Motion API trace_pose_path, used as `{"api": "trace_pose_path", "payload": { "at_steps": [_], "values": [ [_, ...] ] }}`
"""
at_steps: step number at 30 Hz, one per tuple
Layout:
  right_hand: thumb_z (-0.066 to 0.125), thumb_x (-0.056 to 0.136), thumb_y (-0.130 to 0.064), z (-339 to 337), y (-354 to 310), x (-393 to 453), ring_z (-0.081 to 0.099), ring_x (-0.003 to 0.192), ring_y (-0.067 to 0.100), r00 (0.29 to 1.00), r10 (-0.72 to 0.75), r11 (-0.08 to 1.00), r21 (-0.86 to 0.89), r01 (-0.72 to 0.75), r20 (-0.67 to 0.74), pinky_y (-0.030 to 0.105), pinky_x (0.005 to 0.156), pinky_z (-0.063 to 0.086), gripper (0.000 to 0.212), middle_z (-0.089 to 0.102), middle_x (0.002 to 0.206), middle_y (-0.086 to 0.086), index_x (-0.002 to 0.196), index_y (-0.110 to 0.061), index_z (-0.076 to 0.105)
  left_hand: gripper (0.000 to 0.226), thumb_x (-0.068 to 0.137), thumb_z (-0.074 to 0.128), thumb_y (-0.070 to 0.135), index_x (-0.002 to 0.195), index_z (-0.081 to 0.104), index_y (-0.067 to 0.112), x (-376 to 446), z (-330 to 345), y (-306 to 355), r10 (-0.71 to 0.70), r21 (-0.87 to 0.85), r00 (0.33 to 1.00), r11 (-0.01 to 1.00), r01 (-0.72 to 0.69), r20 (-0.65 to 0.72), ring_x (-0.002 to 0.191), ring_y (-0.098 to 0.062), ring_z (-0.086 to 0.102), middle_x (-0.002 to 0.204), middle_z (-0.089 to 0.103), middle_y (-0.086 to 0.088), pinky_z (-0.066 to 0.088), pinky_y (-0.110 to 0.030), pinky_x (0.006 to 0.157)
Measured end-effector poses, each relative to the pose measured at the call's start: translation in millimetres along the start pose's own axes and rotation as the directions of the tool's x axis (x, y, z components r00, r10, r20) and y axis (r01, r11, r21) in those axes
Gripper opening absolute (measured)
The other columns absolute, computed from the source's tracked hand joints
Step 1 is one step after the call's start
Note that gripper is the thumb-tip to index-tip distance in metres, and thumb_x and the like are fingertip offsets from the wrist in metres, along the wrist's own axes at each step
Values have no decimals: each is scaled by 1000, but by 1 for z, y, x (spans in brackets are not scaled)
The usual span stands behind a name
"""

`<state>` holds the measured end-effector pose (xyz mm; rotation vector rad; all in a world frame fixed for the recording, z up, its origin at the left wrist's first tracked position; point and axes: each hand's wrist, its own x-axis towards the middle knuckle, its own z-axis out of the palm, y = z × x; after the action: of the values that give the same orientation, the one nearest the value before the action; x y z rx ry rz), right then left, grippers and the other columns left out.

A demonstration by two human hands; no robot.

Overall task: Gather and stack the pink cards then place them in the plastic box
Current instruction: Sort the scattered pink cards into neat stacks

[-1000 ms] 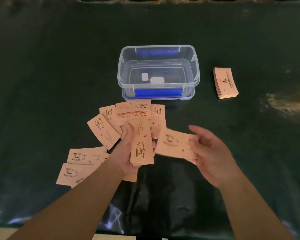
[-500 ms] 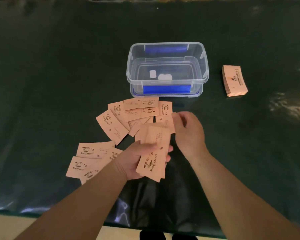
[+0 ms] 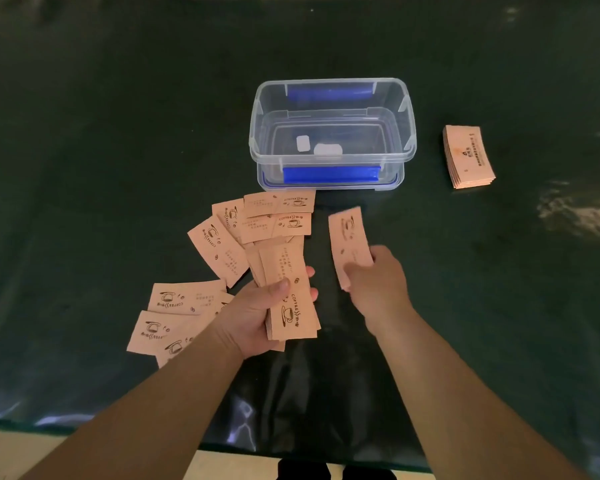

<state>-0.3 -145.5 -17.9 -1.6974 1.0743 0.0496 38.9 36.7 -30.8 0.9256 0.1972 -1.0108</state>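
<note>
The left hand [image 3: 257,317] is holding a stack of pink cards [image 3: 288,292] in a closed grip. The right hand [image 3: 374,282] is pinching a single card [image 3: 349,237], while loose cards [image 3: 257,220] are lying on the desk [image 3: 118,133] before the plastic box [image 3: 333,133].

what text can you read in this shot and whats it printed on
"COFFEE" beside a cup drawing: top card of the stack in the left hand.
"COFFEE": loose card in front of the plastic box, and again on the card above it.
Card in the right hand: print blurred.
Side pile: lettering too small to read.
Fine lines on every card: unreadable.
</note>
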Motion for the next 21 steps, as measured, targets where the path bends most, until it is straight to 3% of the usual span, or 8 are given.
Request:
{"api": "trace_pose_path", "payload": {
  "at_steps": [2, 5, 8, 11, 15, 17, 19, 21],
  "values": [
    [53, 102, -23, -20, 9, -22, 67, 85, 11, 992, 106, 973, 200, -119, 72, 22, 55, 51, 8, 69, 113, -9, 104, -31, 55, 110, 46, 101, 30, 143, 49, 26, 3, 4, -1, 8, -15, 1000, 1000, -8, 9, 98, -25, 73, 116, 74, -5, 53, -49, 87],
    [52, 104, -29, -39, 20, -60, 73, 68, 9, 963, 169, 857, 450, -249, 211, 23, 57, 54, 18, 78, 90, -10, 98, -30, 69, 111, 45, 102, 28, 142, 49, 21, 9, 14, -3, -27, -39, 999, 999, 28, 35, 107, -29, 69, 119, 70, -9, 58, -51, 85],
    [54, 104, -24, -46, 28, -80, 77, 83, 14, 942, 143, 816, 502, -285, 303, 34, 76, 59, 17, 79, 92, -10, 100, -24, 71, 85, 56, 99, 24, 131, 60, 16, 12, 24, -6, -51, -57, 986, 997, 61, 161, 121, -38, 60, 123, 67, -14, 52, -58, 94],
    [55, 103, -19, -47, 32, -85, 75, 93, 14, 934, 112, 812, 510, -283, 340, 37, 80, 59, 15, 79, 100, -8, 105, -23, 69, 60, 69, 92, 23, 125, 68, 18, 13, 29, -7, -29, -17, 965, 999, 34, 261, 122, -38, 63, 125, 71, -14, 53, -57, 94],
    [54, 100, -9, -61, 33, -80, 73, 104, 15, 904, 30, 726, 612, -314, 427, 48, 81, 62, 31, 77, 112, -4, 107, -32, 74, 91, 65, 94, 34, 141, 49, 12, 13, 28, -5, -43, -59, 960, 996, 61, 277, 123, -41, 55, 131, 61, -18, 49, -58, 99],
    [56, 96, -1, -75, 32, -71, 71, 108, 15, 889, -68, 762, 599, -246, 452, 49, 85, 61, 43, 74, 116, -2, 116, -36, 73, 107, 56, 95, 46, 144, 42, 16, 11, 26, -2, -71, -97, 966, 991, 98, 249, 115, -36, 53, 129, 57, -15, 51, -49, 94],
    [63, 87, 6, -88, 27, -60, 73, 105, 20, 886, -133, 819, 553, -154, 443, 45, 85, 61, 54, 70, 112, 7, 121, -35, 69, 104, 54, 92, 54, 142, 47, 21, 8, 24, -1, -98, -134, 960, 981, 137, 261, 115, -34, 54, 128, 59, -12, 53, -45, 89],
    [70, 73, 3, -97, 20, -48, 75, 96, 26, 901, -164, 803, 585, -115, 401, 44, 77, 64, 57, 71, 101, 11, 123, -23, 63, 96, 59, 88, 57, 140, 50, 22, 5, 25, 1, -106, -140, 949, 978, 153, 297, 119, -36, 52, 131, 58, -12, 54, -43, 86]
  ]
}}
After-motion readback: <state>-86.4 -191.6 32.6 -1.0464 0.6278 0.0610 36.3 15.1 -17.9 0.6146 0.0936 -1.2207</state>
